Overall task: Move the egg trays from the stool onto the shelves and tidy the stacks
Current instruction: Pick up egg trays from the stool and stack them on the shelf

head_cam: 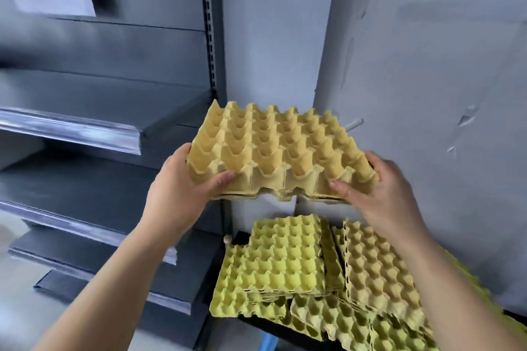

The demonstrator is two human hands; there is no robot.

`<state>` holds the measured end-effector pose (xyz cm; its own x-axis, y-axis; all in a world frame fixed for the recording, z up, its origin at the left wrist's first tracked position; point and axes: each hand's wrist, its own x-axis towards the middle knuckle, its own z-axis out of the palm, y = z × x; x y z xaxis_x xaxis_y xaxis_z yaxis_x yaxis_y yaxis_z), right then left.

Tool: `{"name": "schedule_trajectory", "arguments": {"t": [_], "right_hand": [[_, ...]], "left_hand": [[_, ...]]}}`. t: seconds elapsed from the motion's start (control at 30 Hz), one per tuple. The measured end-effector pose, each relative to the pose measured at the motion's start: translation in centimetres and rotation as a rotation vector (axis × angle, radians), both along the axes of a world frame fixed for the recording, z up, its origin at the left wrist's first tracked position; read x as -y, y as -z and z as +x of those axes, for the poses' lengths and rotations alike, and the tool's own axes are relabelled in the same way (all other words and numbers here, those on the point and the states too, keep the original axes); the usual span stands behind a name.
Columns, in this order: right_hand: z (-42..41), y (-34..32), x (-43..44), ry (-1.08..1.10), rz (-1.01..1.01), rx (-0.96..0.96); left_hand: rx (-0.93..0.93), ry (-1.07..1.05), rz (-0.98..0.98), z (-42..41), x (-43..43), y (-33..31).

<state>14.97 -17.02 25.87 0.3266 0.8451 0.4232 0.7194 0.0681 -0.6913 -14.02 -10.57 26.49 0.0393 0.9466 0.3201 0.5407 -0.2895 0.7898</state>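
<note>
Ok so progress check: this looks like early-to-middle of the job, I'd say. The person has a thin stack of tan moulded-pulp egg trays (279, 148) up in the air, held level and cups-up, just right of the grey metal shelves (71, 128) and not touching any board. It looks like a few trays nested together, going by the layered bottom edge.

Left hand (182, 182) grips the near-left corner, with the thumb lying on top by the rim and the other fingers tucked underneath where I can't see them. Right hand (379, 188) does the same at the near-right corner: thumb pressed on the front edge, fingers curled round the side. So both are clamped on the stack.

What's left looks like most of it. Down below at the right is a messy heap: yellow-green pulp egg trays (288, 259) lying skewed over each other, and a tilted pile of tan trays (376, 268) leaning beside them. All of it sits on the black stool top (241, 238), which only peeks out at the edges. None of the trays I can see sits on a shelf yet.

So my guess: the held stack goes onto a shelf next, then several more trips, then squaring up the stacks. The tidying part hasn't started as far as I can tell.
</note>
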Motion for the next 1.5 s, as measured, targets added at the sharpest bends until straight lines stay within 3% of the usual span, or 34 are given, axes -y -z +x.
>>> {"name": "schedule_trajectory", "arguments": {"t": [0.3, 0.6, 0.77, 1.3, 1.5], "right_hand": [[-12.4, -5.1, -4.3, -0.212, 0.17, 0.017], [-30.5, -7.5, -12.5, -0.383, 0.206, 0.035], [-40.1, -8.2, -17.7, -0.365, 0.179, 0.054], [-60.8, -7.3, -38.3, -0.299, 0.091, 0.125], [-66.8, -6.7, -44.5, -0.244, 0.054, 0.145]], "left_hand": [[0.101, -0.192, 0.138, -12.8, 2.2, -4.6], [0.204, -0.236, 0.104, -31.6, -2.2, -5.6], [0.139, -0.247, 0.108, -40.6, -6.8, -7.5], [0.372, -0.224, 0.053, -60.8, -27.6, -6.6], [0.346, -0.204, 0.042, -66.8, -35.2, -6.1]]}}
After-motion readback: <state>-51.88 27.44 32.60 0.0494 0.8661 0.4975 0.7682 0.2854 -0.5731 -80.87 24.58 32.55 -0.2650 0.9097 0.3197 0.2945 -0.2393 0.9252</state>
